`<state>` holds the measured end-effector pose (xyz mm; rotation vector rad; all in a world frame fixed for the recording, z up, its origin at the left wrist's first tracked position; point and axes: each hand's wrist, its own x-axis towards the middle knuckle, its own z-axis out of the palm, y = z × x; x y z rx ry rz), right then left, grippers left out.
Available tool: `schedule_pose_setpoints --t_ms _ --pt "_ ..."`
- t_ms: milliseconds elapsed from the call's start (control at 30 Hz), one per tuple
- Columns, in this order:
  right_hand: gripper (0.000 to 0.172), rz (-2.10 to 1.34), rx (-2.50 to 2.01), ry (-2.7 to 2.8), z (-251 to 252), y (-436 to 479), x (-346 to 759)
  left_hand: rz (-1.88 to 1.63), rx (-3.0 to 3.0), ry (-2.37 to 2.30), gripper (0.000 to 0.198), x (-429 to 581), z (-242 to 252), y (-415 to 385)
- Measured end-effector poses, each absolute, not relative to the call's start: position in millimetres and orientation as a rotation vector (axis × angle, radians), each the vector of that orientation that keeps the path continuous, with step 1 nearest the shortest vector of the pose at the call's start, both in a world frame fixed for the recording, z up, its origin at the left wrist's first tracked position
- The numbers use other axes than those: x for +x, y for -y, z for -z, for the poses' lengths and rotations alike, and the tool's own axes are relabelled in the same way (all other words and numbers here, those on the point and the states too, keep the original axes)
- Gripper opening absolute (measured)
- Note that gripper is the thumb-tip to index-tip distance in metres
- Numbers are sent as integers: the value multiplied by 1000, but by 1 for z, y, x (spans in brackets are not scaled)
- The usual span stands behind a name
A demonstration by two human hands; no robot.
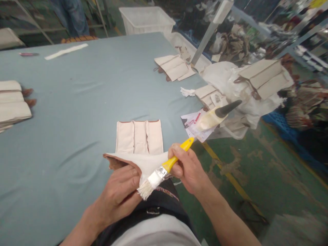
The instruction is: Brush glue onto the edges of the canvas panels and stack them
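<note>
Between my hands, at the table's near edge, a cream piece with brown edging (151, 164) is bent and lifted; it looks like fabric or leather. My left hand (119, 191) is closed on its left part, fingers pinching the brown edge. In my right hand (188, 167) is a paintbrush (175, 159) with a yellow handle, its pale bristles pointing down and left, close to my left fingers. That hand also lies against the right end of the cream piece; whether it grips it too I cannot tell. Just beyond lies a cream panel with three sections (139, 136).
A pale bottle with a dark nozzle (212, 118) is at the table's right edge, by a printed sheet (191, 121). Stacked cream pieces (12, 102) lie left, others (174, 66) far right. A metal post (210, 34) rises there. A white bin (147, 22) stands behind; a person's legs (69, 17) show.
</note>
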<state>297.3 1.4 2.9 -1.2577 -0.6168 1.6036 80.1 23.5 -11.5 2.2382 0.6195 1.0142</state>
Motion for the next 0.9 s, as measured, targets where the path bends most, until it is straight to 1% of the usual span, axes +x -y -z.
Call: schedule_pose_setpoints --t_ms 167,367,533,733,833,900 --pt "51 -1470 -1305 530 -3 -8 308 -1017 2256 -643 30 84 9 -23" --pt "53 -1474 -1272 655 4 -6 303 -1033 2241 -645 30 88 9 -23" --pt "53 -1333 -1220 657 5 -9 311 -1037 2247 -676 31 90 7 -27" --pt "53 -1387 -1189 710 8 -12 303 -1063 2203 -707 30 92 7 -28" --pt "52 -1245 -1189 626 11 -15 296 -1038 2163 -767 30 90 9 -28" --pt "49 -1036 -1206 637 14 -15 296 -1030 2111 -812 29 89 10 -28"
